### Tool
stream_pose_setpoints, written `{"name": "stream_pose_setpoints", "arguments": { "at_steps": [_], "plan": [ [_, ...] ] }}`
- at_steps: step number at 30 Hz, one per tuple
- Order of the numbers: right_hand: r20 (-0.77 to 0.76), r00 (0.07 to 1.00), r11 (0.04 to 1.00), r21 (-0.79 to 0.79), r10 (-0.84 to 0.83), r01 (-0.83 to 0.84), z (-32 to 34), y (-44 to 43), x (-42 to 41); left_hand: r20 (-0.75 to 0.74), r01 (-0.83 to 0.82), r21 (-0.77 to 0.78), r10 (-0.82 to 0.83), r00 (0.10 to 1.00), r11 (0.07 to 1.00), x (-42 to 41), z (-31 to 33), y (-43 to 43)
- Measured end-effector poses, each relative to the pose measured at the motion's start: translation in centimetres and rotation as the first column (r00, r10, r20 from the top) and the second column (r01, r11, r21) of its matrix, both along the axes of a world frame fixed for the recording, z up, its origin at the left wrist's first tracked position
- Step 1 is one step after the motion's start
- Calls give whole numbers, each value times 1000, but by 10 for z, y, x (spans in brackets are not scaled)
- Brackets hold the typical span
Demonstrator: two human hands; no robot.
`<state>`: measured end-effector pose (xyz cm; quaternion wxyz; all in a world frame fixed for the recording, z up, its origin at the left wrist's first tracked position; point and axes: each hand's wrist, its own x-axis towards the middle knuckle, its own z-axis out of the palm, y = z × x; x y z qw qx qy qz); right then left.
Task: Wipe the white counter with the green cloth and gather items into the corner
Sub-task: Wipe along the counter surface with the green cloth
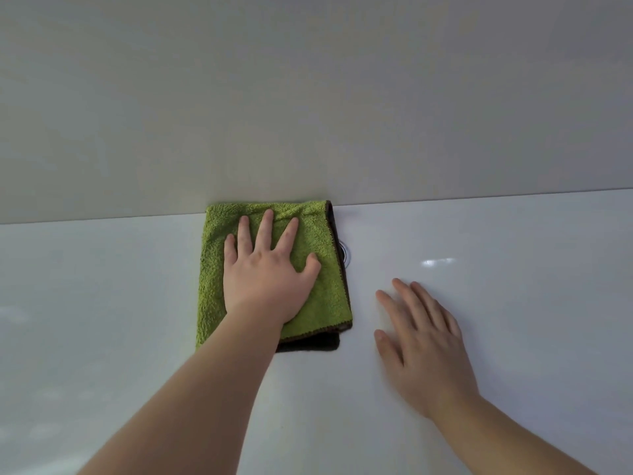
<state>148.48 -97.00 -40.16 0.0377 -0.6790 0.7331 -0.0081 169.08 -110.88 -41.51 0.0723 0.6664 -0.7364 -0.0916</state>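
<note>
The left hand [263, 272] is lying flat, palm down, fingers straight and spread, thumb pointing right, with the bare left forearm [205, 389] reaching in from the lower left. The right hand [421, 341] is facing palm down, fingers straight and loosely together, with the right forearm [513, 440] coming from the lower right.

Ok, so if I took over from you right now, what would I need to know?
Left hand: flat, fingers spread, presses on the green cloth.
Right hand: open, fingers straight, low over the white counter right of the cloth, holding nothing.
Cloth: folded, at the back of the counter, its far edge against the wall. A round metal ring peeks out from under its right edge.
Done: wiping is under way; how much is already wiped cannot be told.
Left: wipe the rest, then gather the items into the corner; none are in view.
</note>
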Motion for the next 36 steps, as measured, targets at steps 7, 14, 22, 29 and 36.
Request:
{"name": "stream_pose_setpoints", "arguments": {
  "at_steps": [7, 14, 22, 29, 36],
  "plan": [
    [-4, 1000, 1000, 30, -3, 3, 2, 0, 1, -5, -4, 3, 4, 1000, 1000, 3, 3, 1],
    [109, 993, 999, -13, -51, 53, 14, -38, 5, -55, -5, 9, 6, 998, 1000, 7, 1, 1],
    [417, 907, 995, -56, -50, 81, 7, -129, 69, -76, -33, -16, 31, 997, 999, 44, 1, -2],
    [365, 931, 996, -90, 7, 28, -5, -140, 128, -45, -36, -36, 34, 998, 999, 121, 0, -7],
    [16, 999, 999, -6, -40, 40, -17, -138, 156, -52, -41, -40, 39, 998, 998, 174, -2, -9]
  ]
}}
